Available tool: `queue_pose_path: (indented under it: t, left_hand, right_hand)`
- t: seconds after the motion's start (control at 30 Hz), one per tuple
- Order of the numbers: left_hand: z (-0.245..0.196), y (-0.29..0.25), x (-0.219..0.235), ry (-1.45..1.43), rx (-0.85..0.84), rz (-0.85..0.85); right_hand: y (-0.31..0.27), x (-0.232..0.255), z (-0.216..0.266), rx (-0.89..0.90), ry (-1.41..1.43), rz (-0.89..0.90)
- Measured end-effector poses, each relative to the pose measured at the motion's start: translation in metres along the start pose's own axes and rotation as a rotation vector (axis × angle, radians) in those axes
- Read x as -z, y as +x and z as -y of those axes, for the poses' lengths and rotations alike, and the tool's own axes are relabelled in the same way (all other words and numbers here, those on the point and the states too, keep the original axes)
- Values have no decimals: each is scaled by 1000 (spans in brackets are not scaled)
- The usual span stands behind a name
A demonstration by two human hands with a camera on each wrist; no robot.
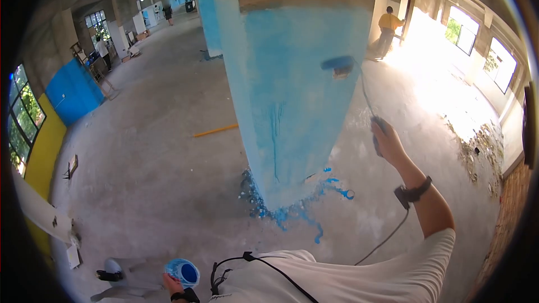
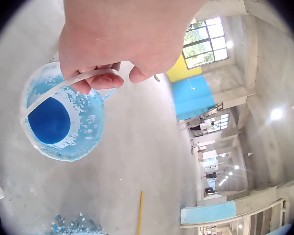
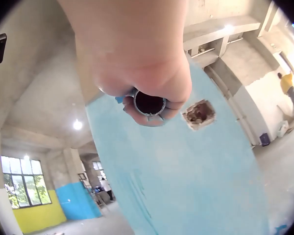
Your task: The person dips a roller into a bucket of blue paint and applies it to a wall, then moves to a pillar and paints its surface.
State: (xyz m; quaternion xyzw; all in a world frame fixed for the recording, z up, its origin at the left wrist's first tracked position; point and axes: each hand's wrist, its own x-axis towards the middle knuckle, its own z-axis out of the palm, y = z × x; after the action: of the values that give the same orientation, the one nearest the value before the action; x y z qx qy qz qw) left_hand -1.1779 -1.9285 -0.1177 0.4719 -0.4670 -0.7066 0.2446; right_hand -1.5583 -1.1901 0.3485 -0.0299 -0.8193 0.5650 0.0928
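Observation:
My right hand grips the handle of a paint roller, whose blue roller head lies over the upper right of a light-blue painted pillar. In the right wrist view, the fingers of that hand curl round the hollow handle end. A broken square hole shows in the pillar just beside it. Down at the lower left, my left hand holds a paint bucket by its white bail handle. Deep blue paint covers the bucket's bottom, and the inner wall is streaked with it.
Blue paint is splattered on the floor round the pillar's foot. A yellow strip lies left of it. One person in yellow stands by a doorway at the back right. Rubble lines the right side.

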Motion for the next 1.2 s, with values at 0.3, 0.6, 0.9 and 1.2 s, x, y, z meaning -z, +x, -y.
queue_pose_path:
  t: [0.3,0.6,0.9,1.2]
  left_hand:
    - [-1,-41,-25,-56,64,-109]
    - [42,-5,-5,-121,143,-249]
    - [-26,-64,-68,-109,141,-254]
    - [-55,-57,-102,132,-123,89]
  right_hand:
    - [116,-101,60,434,58,-146]
    - [89,-135,-124,384,-279,-85]
    - [91,-121,-16,390,-244,-73]
    - [56,-170,-194,231,-227,-2]
